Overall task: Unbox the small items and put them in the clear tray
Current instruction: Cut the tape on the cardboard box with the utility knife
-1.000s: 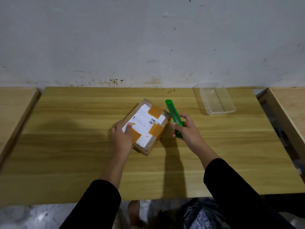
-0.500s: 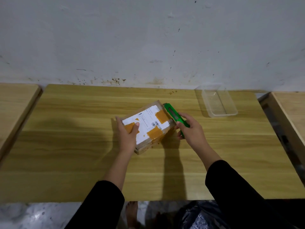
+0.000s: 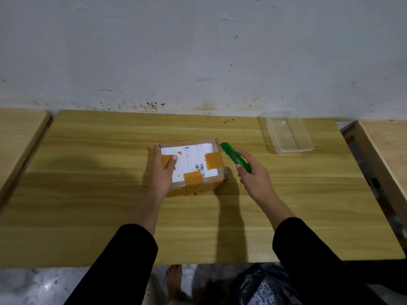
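Note:
A sealed cardboard box [image 3: 196, 160] with a white shipping label and orange tape lies flat at the middle of the wooden table [image 3: 88, 205]. My left hand [image 3: 163, 172] rests on the box's left end, fingers over its far edge and thumb on the tape. My right hand [image 3: 253, 175] grips a green utility knife [image 3: 235, 157], whose tip sits by the box's far right corner. The clear tray [image 3: 286, 134] stands empty at the back right, apart from both hands.
A stained white wall runs behind the table. Other wooden tabletops flank it: one on the left [image 3: 17, 137], one on the right [image 3: 387, 146]. A black plastic bag [image 3: 262, 285] and a bare foot [image 3: 174, 280] show on the floor below the front edge.
My left hand has turned the box from diagonal to nearly square with the table's edge. My right hand, with the knife, has shifted so its tip is at the box's far right corner.

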The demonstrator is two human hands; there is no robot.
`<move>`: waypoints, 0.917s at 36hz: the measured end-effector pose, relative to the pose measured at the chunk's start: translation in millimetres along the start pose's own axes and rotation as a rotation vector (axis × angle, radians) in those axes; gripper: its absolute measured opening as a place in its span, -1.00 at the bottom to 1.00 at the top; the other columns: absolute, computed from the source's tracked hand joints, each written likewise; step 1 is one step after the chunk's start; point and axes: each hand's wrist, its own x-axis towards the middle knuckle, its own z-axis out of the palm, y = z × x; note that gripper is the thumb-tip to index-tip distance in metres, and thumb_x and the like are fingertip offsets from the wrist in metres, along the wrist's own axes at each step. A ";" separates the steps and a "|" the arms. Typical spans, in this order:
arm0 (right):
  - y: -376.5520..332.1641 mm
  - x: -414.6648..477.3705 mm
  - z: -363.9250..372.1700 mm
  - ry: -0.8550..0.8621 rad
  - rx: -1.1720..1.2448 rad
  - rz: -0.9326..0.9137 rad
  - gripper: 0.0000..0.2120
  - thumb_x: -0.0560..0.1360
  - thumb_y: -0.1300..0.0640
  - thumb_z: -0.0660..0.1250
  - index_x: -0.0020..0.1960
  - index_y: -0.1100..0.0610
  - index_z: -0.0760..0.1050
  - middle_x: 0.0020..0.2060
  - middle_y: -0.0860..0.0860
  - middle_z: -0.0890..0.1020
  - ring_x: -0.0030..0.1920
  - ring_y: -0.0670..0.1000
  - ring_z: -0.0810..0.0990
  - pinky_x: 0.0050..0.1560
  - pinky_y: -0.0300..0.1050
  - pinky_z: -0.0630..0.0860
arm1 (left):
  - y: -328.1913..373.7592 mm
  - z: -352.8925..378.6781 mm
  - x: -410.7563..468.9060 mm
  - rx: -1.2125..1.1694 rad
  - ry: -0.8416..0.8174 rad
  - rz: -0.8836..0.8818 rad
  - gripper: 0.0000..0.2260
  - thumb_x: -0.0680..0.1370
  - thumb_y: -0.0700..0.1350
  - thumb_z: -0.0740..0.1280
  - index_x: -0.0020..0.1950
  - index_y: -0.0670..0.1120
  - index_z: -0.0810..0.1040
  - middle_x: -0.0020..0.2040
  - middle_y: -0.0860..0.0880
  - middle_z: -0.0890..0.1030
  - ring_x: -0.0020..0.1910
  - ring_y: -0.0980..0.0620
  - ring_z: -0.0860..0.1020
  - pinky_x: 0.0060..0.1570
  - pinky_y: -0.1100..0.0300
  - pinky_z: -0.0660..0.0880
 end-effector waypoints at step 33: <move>-6.5 -11.2 -3.1 -0.035 -0.243 -0.077 -0.59 0.57 0.28 0.14 0.39 0.05 0.35 -0.21 0.12 0.56 -0.50 -0.08 0.33 -0.57 -0.40 0.28 | 6.3 17.8 -3.3 0.059 0.169 -0.060 -0.46 0.63 -0.05 0.14 0.54 0.02 -0.02 0.52 0.00 0.17 0.45 -0.09 0.24 0.31 0.10 0.27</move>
